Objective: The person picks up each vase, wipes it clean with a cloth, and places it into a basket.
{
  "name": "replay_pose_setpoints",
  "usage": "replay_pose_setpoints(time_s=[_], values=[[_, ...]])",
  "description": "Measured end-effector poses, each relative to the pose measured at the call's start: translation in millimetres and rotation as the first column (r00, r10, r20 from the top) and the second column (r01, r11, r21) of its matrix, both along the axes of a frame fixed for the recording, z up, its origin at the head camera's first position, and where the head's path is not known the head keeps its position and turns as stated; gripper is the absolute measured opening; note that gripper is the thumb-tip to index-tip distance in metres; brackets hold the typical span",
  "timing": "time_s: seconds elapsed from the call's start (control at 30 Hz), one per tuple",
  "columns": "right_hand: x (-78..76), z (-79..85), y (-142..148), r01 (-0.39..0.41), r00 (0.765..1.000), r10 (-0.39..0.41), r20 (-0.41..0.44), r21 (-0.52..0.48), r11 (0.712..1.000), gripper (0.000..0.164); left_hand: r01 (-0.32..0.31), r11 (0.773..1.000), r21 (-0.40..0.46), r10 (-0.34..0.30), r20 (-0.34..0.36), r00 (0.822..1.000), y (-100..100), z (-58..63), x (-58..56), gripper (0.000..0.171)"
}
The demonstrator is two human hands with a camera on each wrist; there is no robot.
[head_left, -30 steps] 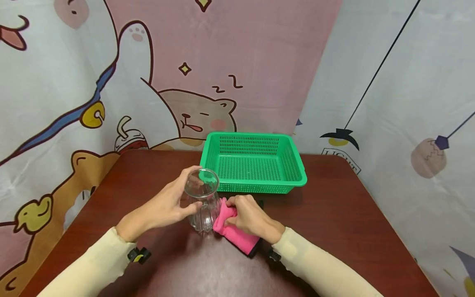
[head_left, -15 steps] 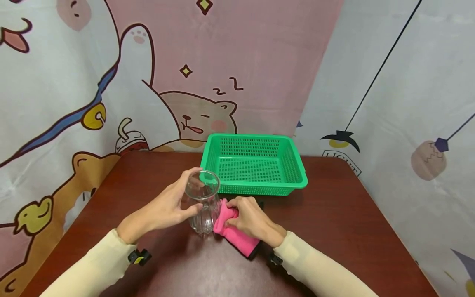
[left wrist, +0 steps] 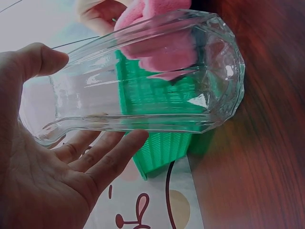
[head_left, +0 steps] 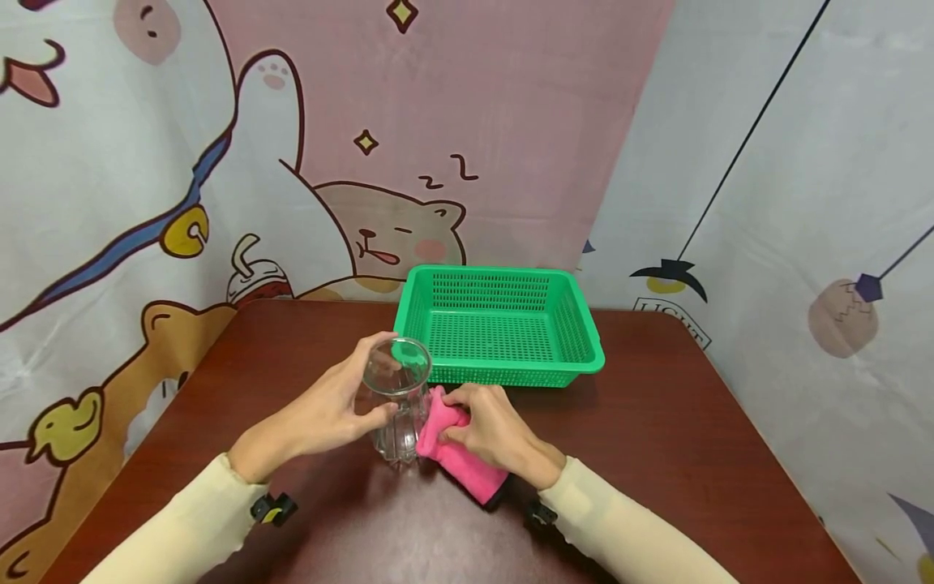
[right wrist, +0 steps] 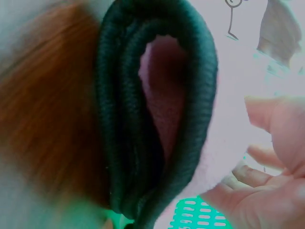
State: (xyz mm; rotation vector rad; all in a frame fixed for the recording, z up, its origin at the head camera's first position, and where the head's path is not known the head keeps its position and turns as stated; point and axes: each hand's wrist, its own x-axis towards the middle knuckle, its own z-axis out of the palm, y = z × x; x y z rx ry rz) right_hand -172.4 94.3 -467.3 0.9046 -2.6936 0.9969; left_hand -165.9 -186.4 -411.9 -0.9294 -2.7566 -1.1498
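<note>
Cartoon-print backdrop (head_left: pixel 540 122) is hanging behind the table (head_left: pixel 642 454), pink in the middle, pale at the sides, creasing in places.

Vase (head_left: pixel 400 436) is clear, faceted glass w/ a flaring round rim & thick base, looking roughly upright over mid-table; can't tell if its base is touching down. L hand (head_left: pixel 324 410) is holding it near the top, fingers (left wrist: pixel 125 151) spreading round the far side, thumb on the near side. R hand (head_left: pixel 499 430) is pinching a cloth (head_left: pixel 474 477), thumb vs. fingers w/ a narrow gap; fabric is fuzzy, pink, bunching at the grip & lying up against the vase's R side. Its black ribbed edging (right wrist: pixel 202 95) is looping round a fold in the R wrist view.

Basket (head_left: pixel 503 364) is green plastic, rect., w/ slotted walls & floor, sitting just behind the hands nr the backdrop. Vase rim is overlapping the basket's near L corner in the head view. Basket's R edge is leaving a broad strip of table beyond it; more table is stretching L of the vase & in front of both hands.

Table's reddish-brown, wood-grained, catching a pale glare at the front. Cream sleeves (head_left: pixel 193 511) are coming in from the bottom, a small black cam (head_left: pixel 273 509) sitting at each wrist.
</note>
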Motion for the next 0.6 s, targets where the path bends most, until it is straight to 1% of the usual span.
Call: replay_pose_setpoints(time_s=[0.1,0.33,0.6], values=[[-0.4,3.0,0,0.003,1.0,-0.003,-0.005,-0.009,1.0,0.045,-0.001,1.0,-0.002,0.001,-0.001,1.0,0,-0.5,-0.4,0.099],[-1.6,9.1,-1,-0.001,0.999,-0.001,-0.037,-0.063,0.998,0.041,-0.002,1.0,-0.008,0.002,-0.009,1.0,-1,0.1,-1.2,0.098],[-1.4,16.8,-2,-0.005,0.999,0.0,-0.051,-0.095,0.995,0.041,0.005,1.0,-0.004,-0.005,0.002,1.0,-1,-0.8,-1.1,0.097]])
